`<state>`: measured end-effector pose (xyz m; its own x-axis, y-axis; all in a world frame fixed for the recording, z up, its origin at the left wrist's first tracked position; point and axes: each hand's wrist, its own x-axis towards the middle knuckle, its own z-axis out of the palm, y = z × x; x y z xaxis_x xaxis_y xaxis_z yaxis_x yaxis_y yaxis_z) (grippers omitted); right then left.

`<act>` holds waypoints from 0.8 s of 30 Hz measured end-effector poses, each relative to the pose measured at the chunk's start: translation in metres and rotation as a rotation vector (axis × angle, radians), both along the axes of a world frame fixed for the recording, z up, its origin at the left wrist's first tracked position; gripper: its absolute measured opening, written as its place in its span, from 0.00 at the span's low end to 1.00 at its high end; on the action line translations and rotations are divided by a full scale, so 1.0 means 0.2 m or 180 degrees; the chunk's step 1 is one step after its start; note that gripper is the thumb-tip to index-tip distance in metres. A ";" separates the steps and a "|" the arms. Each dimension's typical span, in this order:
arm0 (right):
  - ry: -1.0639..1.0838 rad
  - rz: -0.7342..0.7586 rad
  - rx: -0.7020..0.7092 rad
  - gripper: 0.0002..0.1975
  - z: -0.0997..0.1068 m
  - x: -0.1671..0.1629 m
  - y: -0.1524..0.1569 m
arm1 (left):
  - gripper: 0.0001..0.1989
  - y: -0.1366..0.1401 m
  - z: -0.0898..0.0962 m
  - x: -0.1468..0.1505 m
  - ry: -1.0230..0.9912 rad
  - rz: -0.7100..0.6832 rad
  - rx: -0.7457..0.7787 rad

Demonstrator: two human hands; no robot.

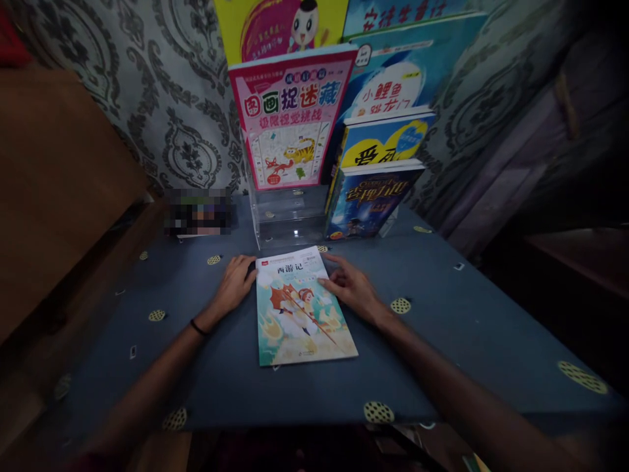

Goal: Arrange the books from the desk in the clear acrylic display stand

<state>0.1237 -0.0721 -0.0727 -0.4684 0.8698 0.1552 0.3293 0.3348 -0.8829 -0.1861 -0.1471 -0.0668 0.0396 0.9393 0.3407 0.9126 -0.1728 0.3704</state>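
A thin children's book (304,328) with a teal cover, Chinese title and a cartoon figure lies face up on the cloth-covered table. My left hand (236,282), with a dark band on its wrist, grips the book's upper left edge; its fingertips are partly hidden there. On the opposite edge, my right hand (351,287) holds the book with the thumb on the cover and the index finger by the top right corner. Just behind the book stands a clear acrylic book rack (289,229).
Upright in the rack are a pink picture book (295,124), a dark blue book (371,203), a yellow-and-blue book (376,147) and several larger ones behind. A blurred-out item (199,213) lies at the back left. Patterned curtain (191,144) hangs behind the table (442,334).
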 end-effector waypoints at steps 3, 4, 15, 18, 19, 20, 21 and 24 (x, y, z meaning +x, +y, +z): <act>-0.0704 -0.0437 0.0894 0.22 0.02 0.01 -0.01 | 0.13 0.00 -0.04 0.00 -0.0081 0.0047 0.0077; -0.0854 -0.0490 0.1147 0.19 0.03 0.00 -0.01 | 0.12 0.00 -0.05 0.00 -0.0122 0.0059 0.0129; -0.1407 0.1655 0.2093 0.20 0.12 -0.54 -0.10 | 0.13 0.00 -0.09 -0.01 -0.0347 -0.0087 0.0336; -0.1592 0.1715 0.2001 0.23 0.06 -0.62 -0.09 | 0.16 0.00 -0.10 -0.01 -0.0398 -0.0108 0.0363; -0.1595 0.1677 0.1980 0.24 0.05 -0.63 -0.09 | 0.18 0.00 -0.11 -0.01 -0.0410 -0.0117 0.0370; -0.1575 0.1642 0.1962 0.24 0.03 -0.64 -0.08 | 0.19 0.00 -0.11 -0.01 -0.0419 -0.0127 0.0372; -0.1545 0.1630 0.1952 0.24 0.03 -0.64 -0.08 | 0.20 0.00 -0.11 0.00 -0.0424 -0.0133 0.0369; -0.1527 0.1676 0.2002 0.24 0.04 -0.63 -0.08 | 0.24 0.00 -0.11 0.00 -0.0413 -0.0121 0.0330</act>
<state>-0.0032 -0.0877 -0.0657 -0.9119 0.3511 0.2124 0.2811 0.9116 -0.3000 -0.1866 -0.1476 -0.0890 0.0237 0.8975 0.4403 0.8503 -0.2498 0.4632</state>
